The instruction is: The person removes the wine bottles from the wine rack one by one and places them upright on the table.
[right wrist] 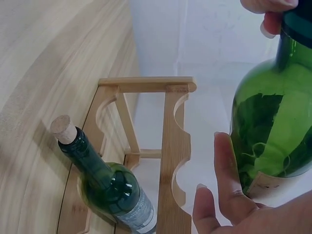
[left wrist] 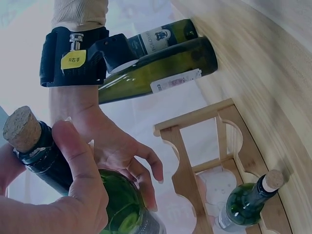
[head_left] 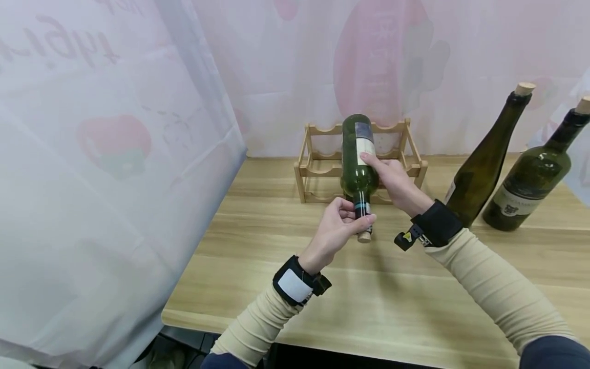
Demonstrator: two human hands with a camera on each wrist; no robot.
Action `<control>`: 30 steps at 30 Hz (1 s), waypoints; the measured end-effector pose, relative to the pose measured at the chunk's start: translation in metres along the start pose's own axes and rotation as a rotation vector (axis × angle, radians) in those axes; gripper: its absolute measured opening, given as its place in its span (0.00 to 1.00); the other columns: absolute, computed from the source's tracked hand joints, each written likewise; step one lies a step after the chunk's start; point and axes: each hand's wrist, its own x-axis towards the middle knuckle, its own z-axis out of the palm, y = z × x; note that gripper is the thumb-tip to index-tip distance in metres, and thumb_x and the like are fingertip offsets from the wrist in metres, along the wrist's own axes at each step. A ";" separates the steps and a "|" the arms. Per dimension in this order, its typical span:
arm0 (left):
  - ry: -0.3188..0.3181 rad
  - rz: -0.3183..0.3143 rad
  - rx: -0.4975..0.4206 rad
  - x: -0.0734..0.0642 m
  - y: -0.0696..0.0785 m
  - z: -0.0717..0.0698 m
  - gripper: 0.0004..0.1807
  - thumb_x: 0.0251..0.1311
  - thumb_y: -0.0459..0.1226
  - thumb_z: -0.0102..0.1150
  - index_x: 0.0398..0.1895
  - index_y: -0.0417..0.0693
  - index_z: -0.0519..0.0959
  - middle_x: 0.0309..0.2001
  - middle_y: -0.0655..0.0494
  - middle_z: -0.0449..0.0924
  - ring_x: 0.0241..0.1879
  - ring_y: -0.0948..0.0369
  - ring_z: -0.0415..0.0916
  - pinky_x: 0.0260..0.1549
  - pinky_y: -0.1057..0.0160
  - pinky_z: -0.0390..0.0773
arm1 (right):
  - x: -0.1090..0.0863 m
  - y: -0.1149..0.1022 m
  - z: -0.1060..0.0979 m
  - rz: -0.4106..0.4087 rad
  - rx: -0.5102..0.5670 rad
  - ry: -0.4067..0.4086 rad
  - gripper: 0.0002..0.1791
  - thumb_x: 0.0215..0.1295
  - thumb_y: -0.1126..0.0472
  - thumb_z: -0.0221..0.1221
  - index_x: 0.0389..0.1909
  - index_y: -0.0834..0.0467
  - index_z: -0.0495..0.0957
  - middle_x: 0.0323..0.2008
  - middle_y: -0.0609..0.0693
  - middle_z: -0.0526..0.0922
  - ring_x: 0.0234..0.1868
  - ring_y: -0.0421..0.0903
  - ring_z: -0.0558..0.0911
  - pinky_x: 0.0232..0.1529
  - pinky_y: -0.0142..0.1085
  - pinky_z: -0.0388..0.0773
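Observation:
A green wine bottle [head_left: 356, 178] is held over the wooden wine rack [head_left: 318, 172], its corked neck toward the person. My left hand [head_left: 333, 231] grips the neck just behind the cork [head_left: 364, 237], thumb across the top. My right hand [head_left: 397, 183] holds the body, thumb by the label; in the right wrist view some of its fingers [right wrist: 229, 187] show beside the glass. A second corked bottle [right wrist: 117, 190] lies in the rack's lower level in both wrist views. The held bottle mostly hides it in the head view.
Two more corked bottles stand at the right of the table: a slender one [head_left: 481, 159] and a broader one [head_left: 530, 179], close to the right forearm. White printed curtains [head_left: 286, 77] hang behind and at the left. The wooden table's [head_left: 239, 246] left edge shows.

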 end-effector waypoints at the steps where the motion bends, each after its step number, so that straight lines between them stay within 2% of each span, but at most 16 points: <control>1: -0.002 0.001 0.001 0.000 0.000 0.001 0.20 0.55 0.33 0.67 0.45 0.40 0.67 0.35 0.54 0.76 0.31 0.65 0.78 0.32 0.70 0.79 | 0.000 0.000 -0.001 -0.002 -0.002 0.000 0.36 0.66 0.34 0.51 0.54 0.65 0.73 0.27 0.35 0.83 0.35 0.35 0.79 0.49 0.34 0.68; 5: -0.008 -0.002 0.000 -0.001 -0.001 0.003 0.21 0.56 0.33 0.66 0.46 0.38 0.66 0.37 0.54 0.75 0.32 0.65 0.78 0.33 0.70 0.79 | -0.002 0.001 -0.002 -0.010 -0.001 0.003 0.32 0.66 0.36 0.51 0.48 0.62 0.75 0.25 0.35 0.83 0.33 0.34 0.79 0.45 0.30 0.70; 10: -0.013 0.000 0.004 -0.003 -0.002 0.006 0.21 0.55 0.34 0.67 0.46 0.37 0.67 0.37 0.53 0.75 0.32 0.65 0.78 0.33 0.70 0.80 | -0.004 0.003 -0.004 -0.012 -0.002 -0.004 0.30 0.67 0.37 0.51 0.47 0.62 0.75 0.25 0.35 0.83 0.32 0.34 0.79 0.42 0.28 0.72; 20: -0.025 0.008 0.003 -0.006 -0.002 0.012 0.21 0.55 0.33 0.66 0.46 0.37 0.66 0.38 0.52 0.77 0.32 0.65 0.79 0.31 0.70 0.79 | -0.013 0.002 -0.009 -0.002 -0.024 -0.002 0.33 0.67 0.36 0.51 0.48 0.64 0.75 0.25 0.35 0.83 0.33 0.34 0.80 0.46 0.30 0.70; 30: -0.026 0.009 0.018 -0.007 -0.005 0.019 0.22 0.55 0.34 0.67 0.48 0.36 0.67 0.37 0.52 0.76 0.31 0.65 0.78 0.32 0.70 0.79 | -0.016 0.006 -0.015 0.015 -0.022 0.007 0.32 0.67 0.36 0.51 0.46 0.63 0.75 0.25 0.35 0.83 0.33 0.34 0.80 0.46 0.29 0.70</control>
